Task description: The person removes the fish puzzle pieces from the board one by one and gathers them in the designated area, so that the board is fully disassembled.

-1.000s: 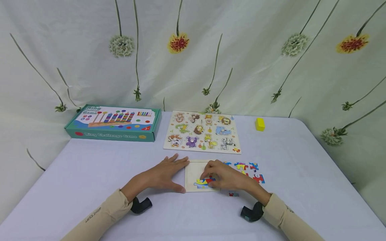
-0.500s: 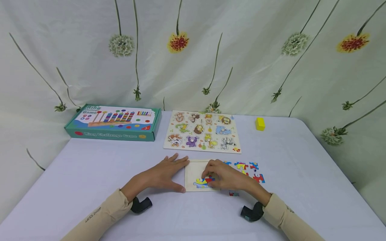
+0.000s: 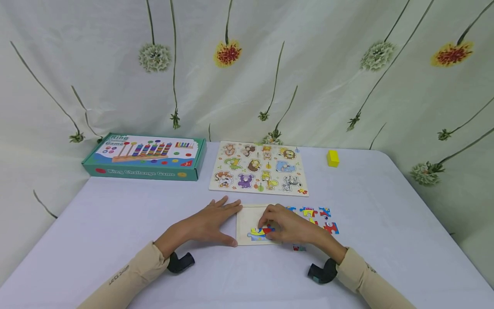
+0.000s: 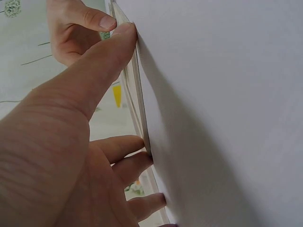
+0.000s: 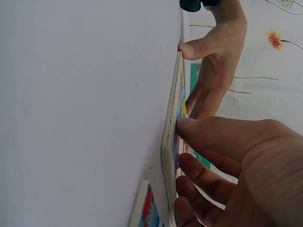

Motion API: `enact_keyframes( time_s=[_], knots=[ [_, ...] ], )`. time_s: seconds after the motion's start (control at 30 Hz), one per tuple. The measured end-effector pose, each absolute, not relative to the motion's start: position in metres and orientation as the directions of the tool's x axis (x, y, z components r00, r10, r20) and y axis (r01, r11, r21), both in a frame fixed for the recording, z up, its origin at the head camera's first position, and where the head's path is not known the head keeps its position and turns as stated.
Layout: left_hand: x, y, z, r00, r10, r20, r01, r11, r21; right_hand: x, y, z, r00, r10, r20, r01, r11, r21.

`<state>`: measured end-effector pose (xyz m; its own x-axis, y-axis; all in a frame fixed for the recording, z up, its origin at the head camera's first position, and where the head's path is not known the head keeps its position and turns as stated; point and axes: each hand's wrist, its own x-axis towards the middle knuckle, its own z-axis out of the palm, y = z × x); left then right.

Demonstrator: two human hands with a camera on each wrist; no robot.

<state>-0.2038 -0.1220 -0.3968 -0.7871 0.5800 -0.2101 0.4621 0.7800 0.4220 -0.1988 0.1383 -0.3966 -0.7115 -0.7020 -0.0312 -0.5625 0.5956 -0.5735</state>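
A shallow wooden puzzle tray [image 3: 245, 216] lies on the white table. Joined jigsaw pieces [image 3: 255, 234] in yellow, red and blue sit along its near side. My left hand [image 3: 211, 221] is spread flat at the tray's left edge, with thumb and fingertips touching that edge in the left wrist view. Over the tray's right half, my right hand [image 3: 290, 225] pinches a jigsaw piece with curled thumb and fingers, low over the joined ones. The palm and fingers hide most of that piece. In the right wrist view the thumb [image 5: 208, 132] reaches over the tray's rim.
Several loose jigsaw pieces [image 3: 331, 228] lie right of the tray, partly under the right forearm. Behind it are an animal puzzle board [image 3: 235, 189], a green Ring Challenge Game box [image 3: 144, 165] and a yellow block [image 3: 333, 159]. A floral cloth [image 3: 316, 86] hangs at the back.
The right fingertips have shifted very slightly to the right over the joined pieces, then stayed put. My left hand and the tray have not moved.
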Motion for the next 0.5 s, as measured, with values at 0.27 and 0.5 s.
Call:
enact_keyframes(
  time_s=[0.27,0.5],
  knots=[
    [-0.2048,-0.1222,-0.398,-0.788,0.579,-0.208,0.463,0.781,0.42,-0.1996,0.1379,-0.3974,-0.713,-0.701,-0.019,-0.568,0.594,-0.569],
    [-0.205,-0.1225,-0.3988,-0.787,0.582,-0.205,0.464,0.777,0.425,-0.1997,0.1379,-0.3985,-0.71,-0.704,-0.015,-0.567,0.584,-0.58]
  ],
)
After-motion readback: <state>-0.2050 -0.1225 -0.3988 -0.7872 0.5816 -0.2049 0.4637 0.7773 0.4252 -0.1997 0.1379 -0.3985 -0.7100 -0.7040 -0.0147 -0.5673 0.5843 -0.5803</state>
